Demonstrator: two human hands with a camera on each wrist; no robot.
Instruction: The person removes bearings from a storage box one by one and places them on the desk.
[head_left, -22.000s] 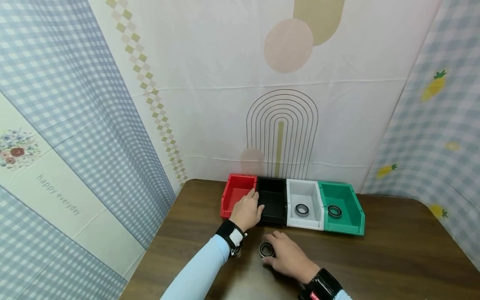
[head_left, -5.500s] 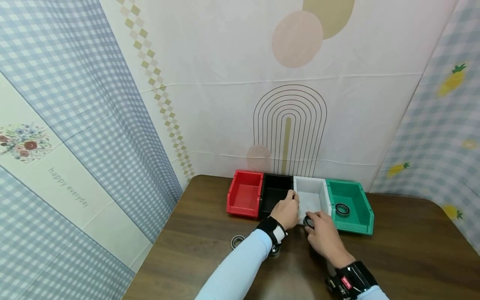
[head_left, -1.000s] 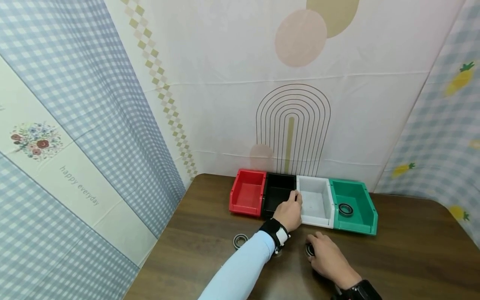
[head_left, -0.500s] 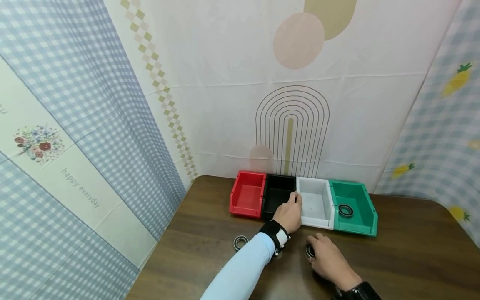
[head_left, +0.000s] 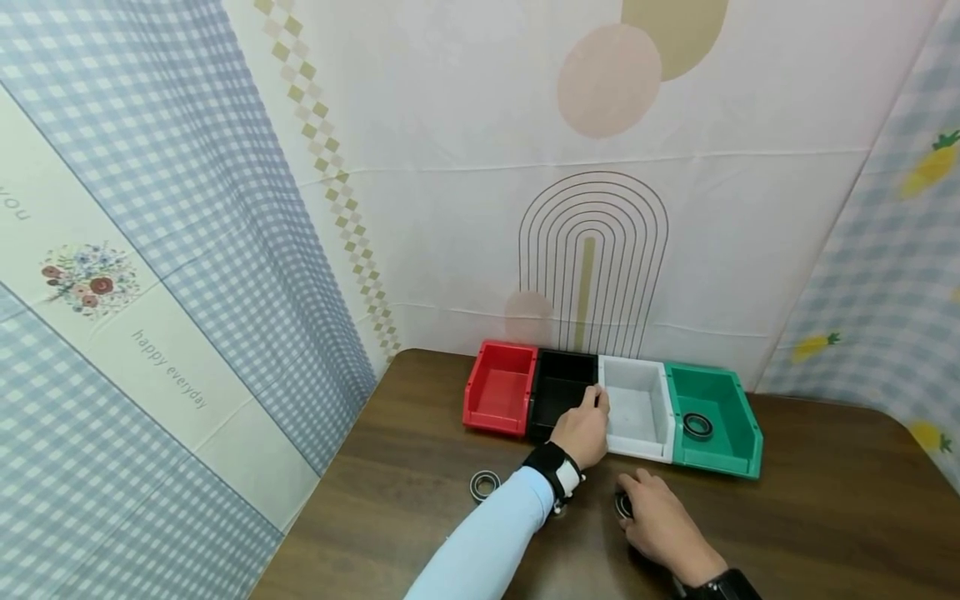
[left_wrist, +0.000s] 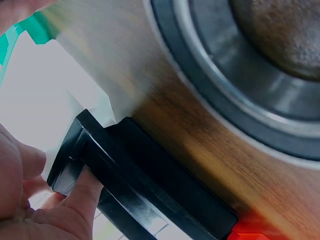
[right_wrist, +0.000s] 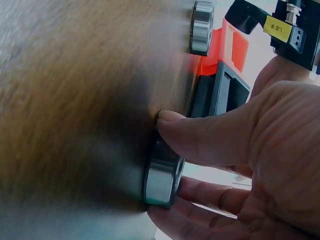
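Observation:
My left hand (head_left: 582, 433) pinches the side wall of the black bin (head_left: 558, 387), where it meets the white bin (head_left: 636, 402). In the left wrist view, the thumb lies inside the black bin (left_wrist: 150, 185) and the fingers are on the white side. On the table before the white bin, my right hand (head_left: 663, 521) grips a ball bearing (head_left: 623, 504). The right wrist view shows this bearing (right_wrist: 162, 177) lying flat on the wood between thumb and fingers. Another bearing (head_left: 485, 485) lies left of my left forearm. One bearing (head_left: 697, 426) sits in the green bin (head_left: 738, 462).
A red bin (head_left: 501, 387) stands at the left end of the row, against the patterned cloth backdrop (head_left: 450, 250). The brown table (head_left: 360, 517) stretches to both sides. Something small and metallic shows beneath my left wrist, mostly hidden.
Since the oldest frame, my left hand has moved right from the red-black wall. The white bin's bearing is gone; my right hand held a bearing at its front, then lowered it to the table.

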